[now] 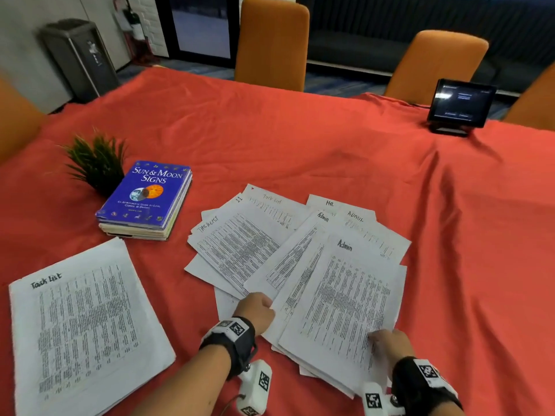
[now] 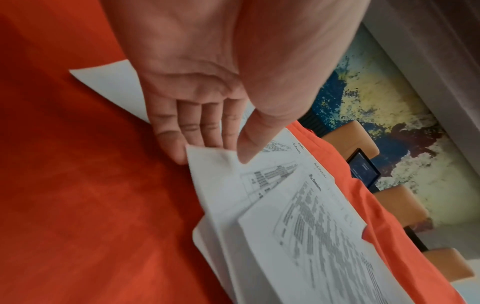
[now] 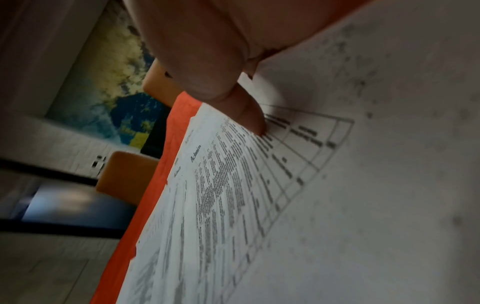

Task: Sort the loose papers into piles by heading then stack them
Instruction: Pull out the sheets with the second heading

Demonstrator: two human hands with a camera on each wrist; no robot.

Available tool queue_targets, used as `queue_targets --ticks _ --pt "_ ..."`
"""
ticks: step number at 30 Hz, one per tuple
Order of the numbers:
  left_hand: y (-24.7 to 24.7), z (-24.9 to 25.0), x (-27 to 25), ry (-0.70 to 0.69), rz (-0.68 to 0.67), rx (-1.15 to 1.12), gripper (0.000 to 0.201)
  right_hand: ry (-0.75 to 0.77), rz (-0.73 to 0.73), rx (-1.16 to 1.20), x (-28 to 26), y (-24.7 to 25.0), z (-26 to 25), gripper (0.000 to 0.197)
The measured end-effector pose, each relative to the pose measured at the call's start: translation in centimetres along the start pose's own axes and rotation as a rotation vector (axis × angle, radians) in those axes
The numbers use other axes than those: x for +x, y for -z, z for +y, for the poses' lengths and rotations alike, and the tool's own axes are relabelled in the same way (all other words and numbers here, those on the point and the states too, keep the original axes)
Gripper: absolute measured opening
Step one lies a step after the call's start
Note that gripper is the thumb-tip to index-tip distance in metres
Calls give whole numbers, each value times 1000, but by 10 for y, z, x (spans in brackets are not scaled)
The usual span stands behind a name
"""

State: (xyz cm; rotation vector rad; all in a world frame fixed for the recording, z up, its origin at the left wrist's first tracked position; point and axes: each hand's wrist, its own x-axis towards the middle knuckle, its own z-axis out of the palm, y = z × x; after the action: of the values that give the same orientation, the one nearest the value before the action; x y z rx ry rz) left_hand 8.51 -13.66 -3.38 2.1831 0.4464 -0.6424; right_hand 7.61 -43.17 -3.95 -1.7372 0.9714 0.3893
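Observation:
A fanned heap of loose papers (image 1: 270, 244) lies mid-table, with headings "Task List", "Admin" and "HR". The top "Admin" sheet (image 1: 345, 298) sits at the heap's right. My left hand (image 1: 255, 309) pinches the lower left corner of a sheet (image 2: 215, 162) in the heap between thumb and fingers. My right hand (image 1: 387, 340) grips the lower right of the Admin sheets (image 3: 226, 164), thumb on top. A separate "Task List" pile (image 1: 84, 325) lies flat at the near left.
The table wears a red cloth (image 1: 300, 145). A stack of books topped by a blue "Sun & Moon Signs" (image 1: 147, 196) and a small green plant (image 1: 96, 163) stand at left. A tablet on a stand (image 1: 461, 105) is far right. Orange chairs (image 1: 270, 43) line the far edge.

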Motion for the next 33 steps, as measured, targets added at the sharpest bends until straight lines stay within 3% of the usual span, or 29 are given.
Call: queue_targets --ticks 5,8,11,14,18,22,28,33 --pt "-8 6 -7 -143 -48 -6 30 -6 -68 91 -2 0 -4 18" --pt "-7 6 -8 -177 -112 -69 26 -26 -50 146 4 4 -1 26" --pt "-7 6 -8 -193 -174 -101 21 -42 -71 190 3 6 0 22" --pt "-2 11 -1 -116 29 -134 21 -18 3 205 8 7 4 27" --pt "12 13 21 0 273 105 53 -53 58 224 11 9 8 28" --pt "19 14 35 72 267 280 66 -82 20 255 9 5 10 25" --pt "14 11 43 128 198 342 60 -99 -25 215 15 1 14 28" --pt "15 14 47 169 115 419 54 6 -15 109 20 -1 5 30"
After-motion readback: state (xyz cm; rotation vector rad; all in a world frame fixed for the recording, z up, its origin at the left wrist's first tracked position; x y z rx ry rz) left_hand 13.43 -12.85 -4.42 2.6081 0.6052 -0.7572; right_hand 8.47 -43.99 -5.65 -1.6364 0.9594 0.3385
